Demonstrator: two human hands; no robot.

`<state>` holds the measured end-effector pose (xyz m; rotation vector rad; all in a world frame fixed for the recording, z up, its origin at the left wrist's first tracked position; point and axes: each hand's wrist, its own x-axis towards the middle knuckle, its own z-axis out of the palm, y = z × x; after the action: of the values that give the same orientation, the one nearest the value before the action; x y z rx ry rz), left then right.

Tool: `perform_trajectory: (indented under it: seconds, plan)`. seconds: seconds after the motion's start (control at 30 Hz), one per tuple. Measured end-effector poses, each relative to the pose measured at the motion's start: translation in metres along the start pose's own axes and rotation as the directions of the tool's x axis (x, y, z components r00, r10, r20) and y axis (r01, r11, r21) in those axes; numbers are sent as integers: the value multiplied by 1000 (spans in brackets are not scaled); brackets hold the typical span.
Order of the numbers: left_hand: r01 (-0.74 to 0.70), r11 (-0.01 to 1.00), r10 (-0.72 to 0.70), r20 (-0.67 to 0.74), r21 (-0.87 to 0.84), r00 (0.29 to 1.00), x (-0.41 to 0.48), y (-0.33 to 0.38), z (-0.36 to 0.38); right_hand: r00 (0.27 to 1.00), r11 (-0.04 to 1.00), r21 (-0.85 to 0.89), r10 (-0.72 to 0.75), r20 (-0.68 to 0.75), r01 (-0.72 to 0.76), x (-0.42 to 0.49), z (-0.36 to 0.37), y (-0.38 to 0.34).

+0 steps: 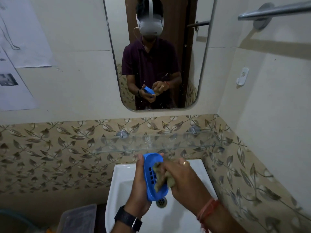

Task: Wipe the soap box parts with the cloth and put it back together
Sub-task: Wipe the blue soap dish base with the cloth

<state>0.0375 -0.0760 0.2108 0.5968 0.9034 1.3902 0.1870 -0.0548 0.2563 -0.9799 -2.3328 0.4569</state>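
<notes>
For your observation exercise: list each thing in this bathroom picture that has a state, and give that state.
Blue slotted plastic soap tray: held tilted over the sink, being wiped.
Brownish cloth: bunched, pressed into the tray.
Left hand: grip around the tray.
Right hand: grip on the cloth.
White ceramic sink: drain open.

The setting is identified as a domestic bathroom. A white ceramic washbasin with a metal drain is mounted at the near centre, below a glass shelf and a wall mirror on the far wall. A leaf-patterned tile band is run beneath plain cream tiles, and a chrome towel rail and an adhesive hook are fixed to the right wall.
</notes>
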Motion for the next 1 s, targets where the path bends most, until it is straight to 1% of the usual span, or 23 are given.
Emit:
perform_trajectory:
  seconds: [0.07, 0.1, 0.2, 0.27, 0.37, 0.43, 0.5, 0.57, 0.63, 0.67, 0.73, 0.77, 0.8, 0.83, 0.87, 0.9, 0.93, 0.97, 1.0]
  plan:
    - [4, 999, -4, 14, -33, 1000, -1, -3, 3, 996, 999, -32, 3, -88, -6, 12, -1, -3]
    - [4, 999, -3, 23, -46, 1000, 0, -5, 2, 994, 999, -43, 6, -108, -10, 16, -2, -5]
    - [2, 1000, -2, 22, -14, 1000, 2, -3, -4, 995, 996, -74, 40, -89, -46, 11, 3, -9]
    - [13, 1000, -12, -10, 26, 1000, 4, -1, -8, 998, 997, -51, 65, -1, -65, -3, 8, -11]
    - [-26, 1000, 27, -49, 12, 998, 6, -2, -14, 981, 994, 19, 100, 169, -104, -22, 11, -17]
    - [-49, 999, 50, -49, 16, 998, 5, -6, -15, 953, 963, 178, 153, 260, -203, -24, 3, -22]
    - [-74, 997, 75, -69, 12, 995, 2, -9, -13, 923, 854, 416, 170, 345, -313, -21, -6, -26]
    - [-60, 998, 57, -82, -34, 995, 0, -9, -9, 902, 709, 580, 196, 385, -401, -19, -10, -32]
    - [-51, 997, 47, -77, -59, 996, -3, -7, -4, 885, 535, 706, 247, 394, -464, -17, -8, -37]
    - [-56, 997, 53, -68, -47, 996, -5, -8, 0, 878, 427, 769, 269, 395, -476, -16, -6, -38]
    - [-72, 997, 69, -63, -35, 996, -9, -15, 6, 860, 178, 868, 327, 392, -463, -10, -2, -36]
    - [-65, 996, 61, -70, -62, 996, -10, -18, 9, 842, 51, 897, 371, 391, -439, -8, 0, -36]
    - [-57, 995, 51, -69, -87, 996, -11, -22, 11, 817, -54, 914, 429, 386, -403, -5, 2, -36]
    - [-59, 993, 52, -64, -99, 997, -12, -24, 14, 789, -137, 923, 484, 379, -360, -2, 4, -37]
    - [-63, 993, 57, -64, -101, 996, -12, -26, 15, 768, -192, 929, 524, 369, -316, -1, 7, -38]
    - [-66, 993, 60, -69, -101, 996, -13, -27, 15, 761, -211, 938, 548, 347, -275, -2, 11, -39]
    - [-66, 994, 59, -73, -89, 996, -13, -27, 14, 770, -177, 951, 559, 309, -254, -3, 13, -38]
    - [-65, 995, 60, -80, -71, 995, -14, -26, 12, 798, -95, 963, 543, 261, -250, -6, 15, -35]
    - [-69, 996, 64, -81, -54, 995, -14, -24, 10, 847, 26, 964, 484, 220, -265, -9, 16, -31]
